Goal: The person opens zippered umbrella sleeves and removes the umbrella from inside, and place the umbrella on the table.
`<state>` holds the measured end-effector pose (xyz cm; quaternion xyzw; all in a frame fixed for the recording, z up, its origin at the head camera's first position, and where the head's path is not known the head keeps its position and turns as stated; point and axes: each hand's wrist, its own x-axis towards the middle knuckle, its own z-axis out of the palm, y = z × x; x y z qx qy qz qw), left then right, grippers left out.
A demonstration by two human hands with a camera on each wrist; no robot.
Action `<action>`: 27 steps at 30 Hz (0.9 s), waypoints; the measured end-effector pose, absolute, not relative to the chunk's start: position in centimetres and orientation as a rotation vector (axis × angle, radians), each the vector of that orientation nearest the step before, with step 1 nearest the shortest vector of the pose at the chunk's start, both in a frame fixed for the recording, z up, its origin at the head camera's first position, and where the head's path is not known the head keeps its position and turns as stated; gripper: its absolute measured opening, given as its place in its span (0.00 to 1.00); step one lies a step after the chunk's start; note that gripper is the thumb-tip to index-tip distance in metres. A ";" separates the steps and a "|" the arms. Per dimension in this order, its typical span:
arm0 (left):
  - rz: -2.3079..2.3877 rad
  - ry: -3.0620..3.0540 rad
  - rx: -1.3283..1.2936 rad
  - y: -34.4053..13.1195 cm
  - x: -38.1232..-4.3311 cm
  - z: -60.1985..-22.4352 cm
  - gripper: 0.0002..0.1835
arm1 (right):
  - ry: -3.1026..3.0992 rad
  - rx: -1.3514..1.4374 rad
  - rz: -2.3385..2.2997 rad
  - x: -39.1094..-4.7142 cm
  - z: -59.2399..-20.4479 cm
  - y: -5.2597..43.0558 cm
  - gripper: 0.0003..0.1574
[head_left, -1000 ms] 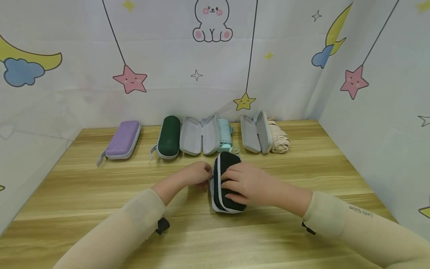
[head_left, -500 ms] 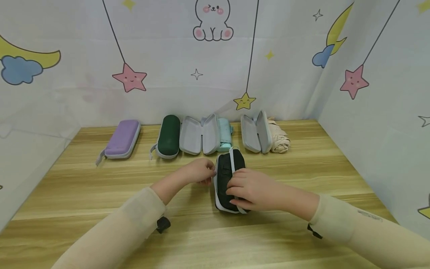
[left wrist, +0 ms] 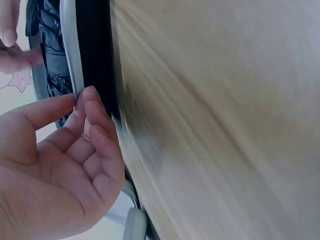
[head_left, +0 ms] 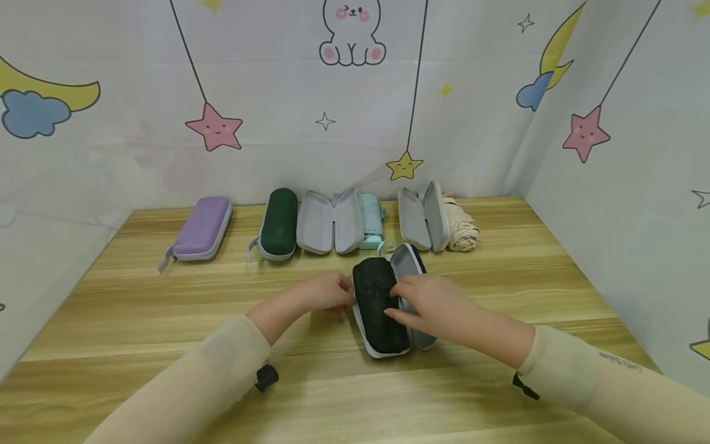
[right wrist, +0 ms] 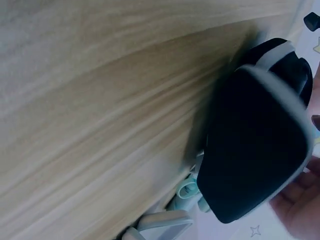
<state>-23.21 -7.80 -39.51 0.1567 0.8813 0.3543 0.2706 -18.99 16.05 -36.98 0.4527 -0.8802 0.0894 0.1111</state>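
A black hard zip case (head_left: pixel 388 353) with grey trim lies open on the table. Its lid (head_left: pixel 406 262), grey inside, stands raised on the right. Inside the case rests a black folded umbrella (head_left: pixel 379 302), its fabric bundled tight. My left hand (head_left: pixel 327 291) pinches the case's left rim (left wrist: pixel 74 55) between thumb and fingertips. Over the raised lid reaches my right hand (head_left: pixel 432 302), its thumb and fingers spread apart above the umbrella. In the right wrist view the lid's black outside (right wrist: pixel 255 145) hides part of the right hand (right wrist: pixel 302 202).
Along the back stand a purple case (head_left: pixel 203 228), a dark green case (head_left: pixel 280 223), an open grey-lined case (head_left: pixel 316 225) beside a teal folded umbrella (head_left: pixel 370 219), and another open case (head_left: pixel 413 219) beside a beige folded bundle (head_left: pixel 461 228). A printed curtain (head_left: pixel 277 80) hangs behind.
The lid of the black case has swung open to the right, baring the black folded umbrella. My right hand has shifted slightly right with it; my left hand stays at the rim.
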 end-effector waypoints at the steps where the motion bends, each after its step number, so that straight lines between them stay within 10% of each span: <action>1: 0.950 2.370 0.428 -7.7 -23.0 -39.5 0.09 | -2.642 1.270 0.240 -18.9 -37.0 16.0 0.21; 27: 1.051 2.384 0.425 -4.2 -19.3 -39.6 0.11 | -3.280 0.817 0.334 -19.0 -38.5 14.9 0.62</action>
